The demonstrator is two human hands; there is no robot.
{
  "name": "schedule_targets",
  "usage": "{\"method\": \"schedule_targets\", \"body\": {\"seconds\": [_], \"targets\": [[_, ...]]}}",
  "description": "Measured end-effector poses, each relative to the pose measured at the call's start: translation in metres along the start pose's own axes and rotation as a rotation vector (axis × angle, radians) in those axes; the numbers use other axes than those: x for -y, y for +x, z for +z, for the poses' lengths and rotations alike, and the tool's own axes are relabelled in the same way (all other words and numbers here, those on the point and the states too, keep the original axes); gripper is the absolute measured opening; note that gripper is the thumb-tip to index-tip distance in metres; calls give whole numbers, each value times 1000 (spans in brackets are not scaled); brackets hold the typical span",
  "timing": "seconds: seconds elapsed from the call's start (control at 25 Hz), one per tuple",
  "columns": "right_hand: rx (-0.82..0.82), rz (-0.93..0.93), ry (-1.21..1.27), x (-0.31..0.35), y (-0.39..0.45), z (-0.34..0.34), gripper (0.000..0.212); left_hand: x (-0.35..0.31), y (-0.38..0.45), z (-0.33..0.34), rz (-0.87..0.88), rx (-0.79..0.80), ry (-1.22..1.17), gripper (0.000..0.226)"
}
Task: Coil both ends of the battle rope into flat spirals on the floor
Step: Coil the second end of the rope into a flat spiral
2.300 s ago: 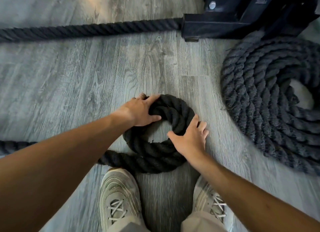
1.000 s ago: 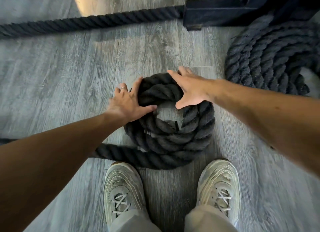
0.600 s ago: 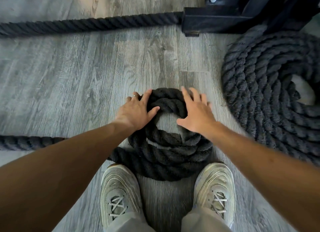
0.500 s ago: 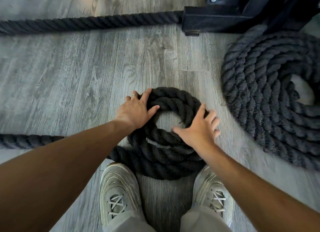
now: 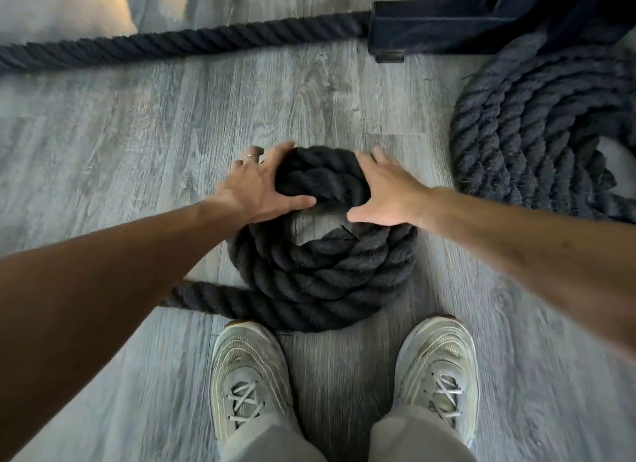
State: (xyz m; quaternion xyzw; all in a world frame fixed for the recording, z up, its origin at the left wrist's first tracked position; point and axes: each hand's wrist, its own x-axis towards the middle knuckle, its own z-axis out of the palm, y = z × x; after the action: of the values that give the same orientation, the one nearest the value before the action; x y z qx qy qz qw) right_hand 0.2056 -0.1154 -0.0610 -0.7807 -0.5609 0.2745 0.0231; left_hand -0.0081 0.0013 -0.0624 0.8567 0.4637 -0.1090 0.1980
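A small coil (image 5: 323,275) of thick black rope is lying on the grey plank floor (image 5: 137,144) at the middle of the view, just ahead of two pale sneakers, the left shoe (image 5: 249,375) and the right shoe (image 5: 438,368). The left hand (image 5: 258,189) is pressing flat on the coil's 10 o'clock edge, fingers spread, thumb reaching into the centre hole; a ring (image 5: 249,157) is showing on one finger. The right hand (image 5: 385,193) is lying open on the 2 o'clock edge, thumb pointing inward. Neither hand is closing around the rope; both are resting palm-down on it. The hands are covering the far arc of the coil, so how the turns are running there is hard to make out. A loose tail (image 5: 206,298) is leaving the coil at 8 o'clock and disappearing under the left forearm. At 3 o'clock, well apart, a larger coil (image 5: 537,131) is lying flat, cut off by the right edge. A straight stretch of rope (image 5: 179,43) is crossing the floor at 11 o'clock, meeting a black metal base (image 5: 444,27) at 1 o'clock, itself cropped by the top edge. The shoes and floor near them are blurring slightly.
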Motion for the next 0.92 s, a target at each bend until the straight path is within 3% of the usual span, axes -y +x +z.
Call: {"method": "schedule_targets", "body": {"seconds": [0.12,0.24,0.32,0.44,0.52,0.68,0.84,0.92], "targets": [[62,-95,-20,7,12,-11,119,1,6,-2,13,-19,75,107],[71,7,-99,8,2,3,119,-12,9,12,-15,39,312,98],[-29,196,-71,13,-19,29,117,-23,13,14,-49,92,366,93],[-185,626,336,23,-61,70,109,-26,11,16,-30,97,382,92],[-215,735,532,23,-77,85,105,-27,8,16,-27,98,385,92],[-103,514,387,7,-54,60,103,-23,3,6,-94,70,411,94],[60,297,255,-4,3,11,102,-1,-21,4,-309,52,277,102],[11,243,223,5,14,10,96,4,-33,6,-383,68,203,102]]}}
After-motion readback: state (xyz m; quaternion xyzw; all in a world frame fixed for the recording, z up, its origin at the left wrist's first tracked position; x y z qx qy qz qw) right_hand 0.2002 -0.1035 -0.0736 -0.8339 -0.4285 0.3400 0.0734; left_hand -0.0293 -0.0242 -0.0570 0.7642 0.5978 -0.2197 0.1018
